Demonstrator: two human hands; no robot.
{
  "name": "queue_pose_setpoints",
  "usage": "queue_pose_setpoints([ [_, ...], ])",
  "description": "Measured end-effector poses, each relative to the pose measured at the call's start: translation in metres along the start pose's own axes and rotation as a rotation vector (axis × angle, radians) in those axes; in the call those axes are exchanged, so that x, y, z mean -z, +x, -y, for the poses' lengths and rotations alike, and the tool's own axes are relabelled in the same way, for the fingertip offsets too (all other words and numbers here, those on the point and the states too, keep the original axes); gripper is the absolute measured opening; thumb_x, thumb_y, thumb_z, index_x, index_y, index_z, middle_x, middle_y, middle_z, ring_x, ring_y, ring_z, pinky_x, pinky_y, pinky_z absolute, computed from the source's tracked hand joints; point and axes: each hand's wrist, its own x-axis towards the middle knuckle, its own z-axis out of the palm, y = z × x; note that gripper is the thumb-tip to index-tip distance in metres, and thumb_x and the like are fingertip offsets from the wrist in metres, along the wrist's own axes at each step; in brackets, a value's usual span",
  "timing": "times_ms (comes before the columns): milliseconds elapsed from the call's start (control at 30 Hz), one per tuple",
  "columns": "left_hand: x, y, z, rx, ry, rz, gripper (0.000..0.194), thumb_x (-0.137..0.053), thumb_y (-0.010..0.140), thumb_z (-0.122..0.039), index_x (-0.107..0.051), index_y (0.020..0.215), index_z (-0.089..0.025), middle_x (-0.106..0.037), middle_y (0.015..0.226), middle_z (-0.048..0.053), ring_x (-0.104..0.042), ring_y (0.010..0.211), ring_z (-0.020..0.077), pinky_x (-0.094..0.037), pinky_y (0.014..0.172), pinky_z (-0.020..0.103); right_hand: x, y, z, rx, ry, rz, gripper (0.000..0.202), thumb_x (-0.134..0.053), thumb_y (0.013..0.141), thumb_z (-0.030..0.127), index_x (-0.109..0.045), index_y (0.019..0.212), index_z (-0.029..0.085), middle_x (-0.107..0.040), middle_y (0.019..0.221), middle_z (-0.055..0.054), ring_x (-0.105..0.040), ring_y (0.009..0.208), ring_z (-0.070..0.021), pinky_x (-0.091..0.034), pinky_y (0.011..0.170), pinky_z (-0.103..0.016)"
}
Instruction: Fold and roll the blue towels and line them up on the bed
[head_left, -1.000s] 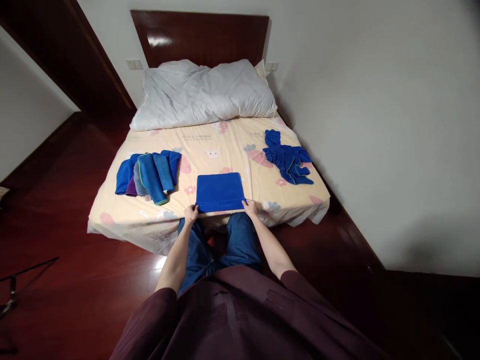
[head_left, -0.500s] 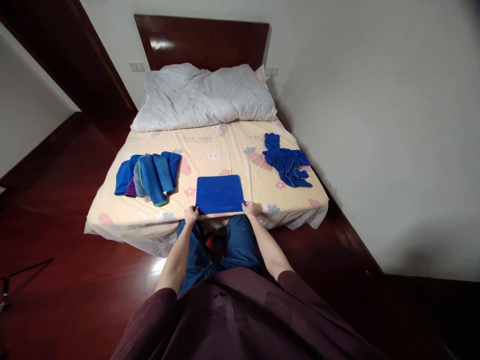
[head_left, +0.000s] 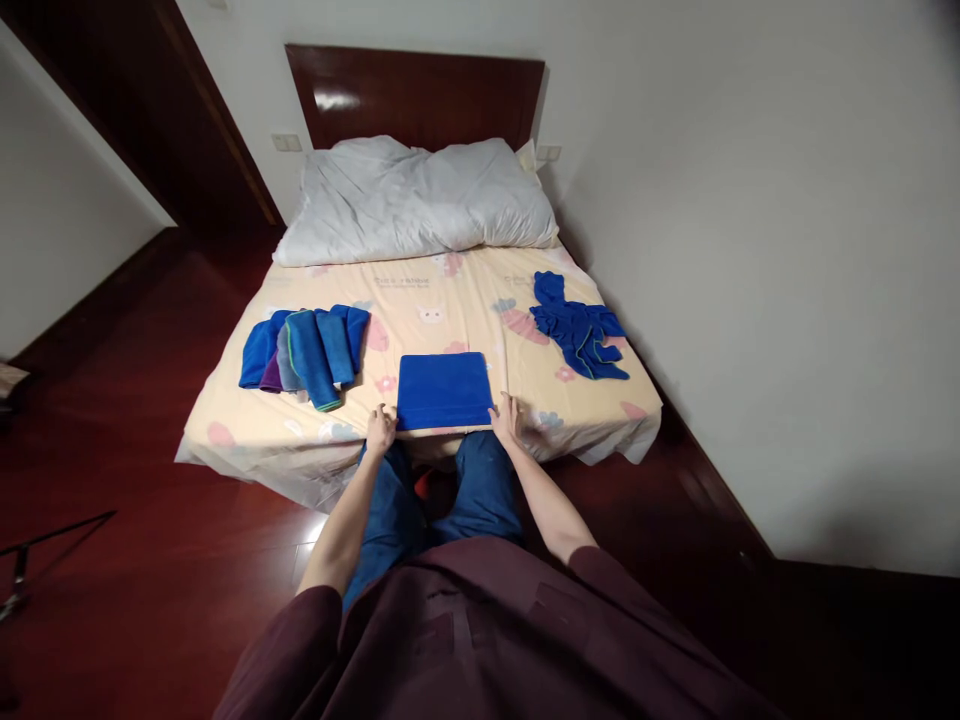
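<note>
A blue towel (head_left: 444, 388) lies flat in a neat rectangle at the front edge of the bed, a narrow fold line running along its near side. At its near left corner is my left hand (head_left: 382, 428), fingers apart and holding nothing. My right hand (head_left: 507, 420) is beside the near right corner with its fingers spread, the thumb close to the towel's edge. Whether the fingertips still touch the cloth is hard to make out.
Several rolled towels (head_left: 311, 355) in blue, grey and purple lie on the bed's left. Crumpled blue towels (head_left: 577, 325) lie on its right. A pale quilt (head_left: 420, 200) lies against the headboard (head_left: 420, 95). A thin black stand (head_left: 56, 533) is on the floor at left.
Both hands have let go of the towel's near corners and opened, moving slightly outward. The towel stays flat in its place. The whole view has shifted a little.
</note>
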Motion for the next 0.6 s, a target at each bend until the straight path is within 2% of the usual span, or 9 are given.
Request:
queue_pose_setpoints([
  [67,0.010,-0.006,0.012,-0.098,-0.023,-0.024,0.055,-0.063,0.093,-0.027,-0.048,0.145,-0.017,-0.058,0.143,0.019,-0.056,0.136,0.0291,-0.047,0.114,0.047,0.007,-0.010,-0.018,0.222,0.054,-0.091,0.053,-0.056,0.097,0.030,-0.052,0.148,0.017,-0.055,0.150,-0.018,-0.052,0.139,-0.0305,-0.041,0.116,-0.047],
  [133,0.015,-0.009,0.021,-0.253,-0.035,-0.014,0.056,-0.061,0.094,-0.029,-0.048,0.147,-0.018,-0.049,0.155,0.017,-0.046,0.146,0.0291,-0.040,0.122,0.048,0.014,-0.019,-0.032,0.385,0.070,-0.091,0.053,-0.051,0.099,0.031,-0.051,0.150,0.016,-0.052,0.155,-0.016,-0.046,0.145,-0.0276,-0.037,0.121,-0.046],
  [200,0.013,-0.008,0.022,-0.433,-0.020,0.049,0.055,-0.058,0.094,-0.030,-0.050,0.148,-0.018,-0.047,0.159,0.015,-0.042,0.150,0.0289,-0.036,0.126,0.048,0.018,-0.025,-0.038,0.505,0.040,-0.005,0.055,-0.047,0.101,0.029,-0.047,0.154,0.017,-0.047,0.160,-0.014,-0.040,0.151,-0.0245,-0.033,0.125,-0.045],
  [267,0.005,-0.006,0.016,-0.544,0.023,0.163,0.054,-0.056,0.094,-0.028,-0.051,0.147,-0.017,-0.047,0.159,0.015,-0.041,0.151,0.0285,-0.034,0.127,0.049,0.019,-0.026,-0.034,0.581,-0.005,0.114,0.059,-0.045,0.101,0.027,-0.042,0.158,0.018,-0.042,0.164,-0.012,-0.033,0.156,-0.0221,-0.027,0.128,-0.044],
  [367,-0.013,-0.004,0.001,-0.489,0.103,0.301,0.056,-0.055,0.091,-0.022,-0.053,0.146,-0.012,-0.045,0.161,0.017,-0.037,0.154,0.0283,-0.032,0.128,0.046,0.013,-0.020,-0.023,0.578,-0.055,0.280,0.063,-0.050,0.100,0.031,-0.039,0.160,0.015,-0.037,0.167,-0.012,-0.030,0.158,-0.0231,-0.023,0.131,-0.043],
  [467,-0.026,-0.002,-0.008,-0.396,0.154,0.312,0.062,-0.056,0.085,-0.015,-0.051,0.147,-0.008,-0.045,0.160,0.021,-0.038,0.153,0.0298,-0.032,0.127,0.045,0.003,-0.010,-0.015,0.487,-0.080,0.407,0.066,-0.058,0.097,0.036,-0.044,0.158,0.012,-0.040,0.165,-0.015,-0.036,0.155,-0.0264,-0.028,0.129,-0.042],
  [600,-0.029,0.006,-0.011,-0.357,0.192,0.318,0.068,-0.059,0.081,-0.011,-0.050,0.148,-0.013,-0.050,0.156,0.021,-0.044,0.150,0.0301,-0.038,0.123,0.044,-0.009,0.000,-0.014,0.422,-0.090,0.414,0.063,-0.058,0.093,0.019,-0.049,0.154,0.013,-0.045,0.162,-0.014,-0.042,0.151,-0.0255,-0.032,0.127,-0.040],
])
